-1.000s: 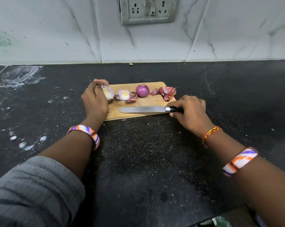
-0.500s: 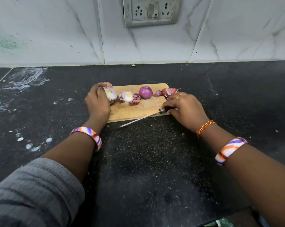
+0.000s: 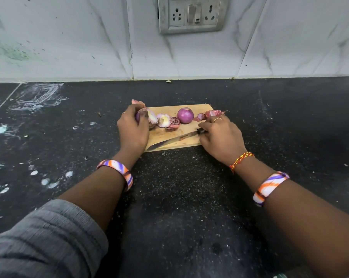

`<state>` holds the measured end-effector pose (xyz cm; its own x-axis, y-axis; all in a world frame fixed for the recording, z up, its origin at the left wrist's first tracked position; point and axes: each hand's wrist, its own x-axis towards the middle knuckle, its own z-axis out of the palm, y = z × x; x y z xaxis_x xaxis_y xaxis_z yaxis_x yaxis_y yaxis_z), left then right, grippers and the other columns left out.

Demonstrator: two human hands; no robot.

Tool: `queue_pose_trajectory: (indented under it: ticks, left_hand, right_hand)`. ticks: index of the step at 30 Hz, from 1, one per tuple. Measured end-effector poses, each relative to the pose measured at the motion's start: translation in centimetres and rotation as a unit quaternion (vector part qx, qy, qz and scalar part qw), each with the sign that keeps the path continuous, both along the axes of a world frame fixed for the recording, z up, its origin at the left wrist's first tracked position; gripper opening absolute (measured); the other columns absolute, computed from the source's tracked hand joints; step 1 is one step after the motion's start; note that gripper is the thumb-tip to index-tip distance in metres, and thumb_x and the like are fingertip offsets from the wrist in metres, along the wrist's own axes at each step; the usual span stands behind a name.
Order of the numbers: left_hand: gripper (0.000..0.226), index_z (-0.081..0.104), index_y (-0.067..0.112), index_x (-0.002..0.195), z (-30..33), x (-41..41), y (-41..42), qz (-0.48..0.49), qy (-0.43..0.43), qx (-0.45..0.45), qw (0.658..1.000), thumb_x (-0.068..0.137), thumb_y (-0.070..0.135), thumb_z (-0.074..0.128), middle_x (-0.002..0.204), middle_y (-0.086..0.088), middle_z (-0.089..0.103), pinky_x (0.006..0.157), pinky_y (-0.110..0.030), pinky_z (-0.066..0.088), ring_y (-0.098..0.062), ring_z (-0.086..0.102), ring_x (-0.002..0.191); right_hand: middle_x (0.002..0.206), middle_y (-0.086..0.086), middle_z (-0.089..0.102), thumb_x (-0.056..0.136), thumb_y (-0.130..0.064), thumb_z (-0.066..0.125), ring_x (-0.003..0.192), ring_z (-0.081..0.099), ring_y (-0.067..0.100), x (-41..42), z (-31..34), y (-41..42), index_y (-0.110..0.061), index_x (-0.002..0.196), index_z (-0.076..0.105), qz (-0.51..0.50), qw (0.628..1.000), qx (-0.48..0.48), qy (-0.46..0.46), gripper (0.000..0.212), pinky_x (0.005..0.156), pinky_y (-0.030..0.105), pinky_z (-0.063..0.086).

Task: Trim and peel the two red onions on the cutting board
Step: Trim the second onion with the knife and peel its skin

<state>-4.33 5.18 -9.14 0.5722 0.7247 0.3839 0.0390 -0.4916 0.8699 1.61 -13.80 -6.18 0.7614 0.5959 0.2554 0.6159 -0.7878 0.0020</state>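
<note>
A small wooden cutting board (image 3: 189,142) lies on the black counter. A peeled purple onion (image 3: 185,115) stands at the board's back middle. My left hand (image 3: 134,131) is closed round the second onion (image 3: 151,118), partly skinned, at the board's left end. Cut-off onion pieces (image 3: 168,122) lie between the two onions. My right hand (image 3: 221,139) grips the black handle of a knife (image 3: 173,140) at the board's right edge. Its blade lies flat and slants toward the front left corner.
Loose red onion skins (image 3: 211,113) lie at the board's back right, another skin (image 3: 138,102) behind my left hand. The tiled wall (image 3: 89,47) with a socket plate (image 3: 191,15) rises behind. White smears (image 3: 37,97) and specks mark the counter's left side.
The knife has swung from lying straight across the board to a slant, its tip toward the front left. My right hand shifted back along the board's right edge. The left hand stayed on its onion.
</note>
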Motion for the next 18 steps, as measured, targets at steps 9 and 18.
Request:
queue_pose_trajectory:
  ticks: [9, 18]
  left_hand:
    - [0.032, 0.061, 0.002, 0.108, 0.0, 0.1, 0.8, 0.008, 0.006, -0.097, 0.995, 0.097, 0.019, 0.036, 0.105, -0.014, 0.065, 0.081, -0.030, 0.046, -0.020, 0.057, 0.092]
    - [0.015, 0.062, 0.016, 0.094, -0.4, 0.3, 0.9, -0.033, -0.032, -0.133, 0.990, 0.081, 0.019, 0.067, 0.095, -0.004, 0.064, 0.082, -0.031, 0.052, -0.020, 0.063, 0.089]
  right_hand:
    - [0.109, 0.004, 0.063, 0.089, -0.032, 0.055, 0.108, 0.052, 0.024, -0.7, -0.6, 0.6, -0.015, 0.106, 0.063, -0.037, 0.999, 0.033, -0.015, 0.026, 0.083, 0.040, 0.045]
    - [0.111, 0.008, 0.063, 0.088, -0.044, 0.051, 0.103, 0.056, 0.026, -0.6, -0.2, 1.5, -0.015, 0.115, 0.063, 0.016, 0.993, 0.118, 0.007, 0.041, 0.085, 0.041, 0.047]
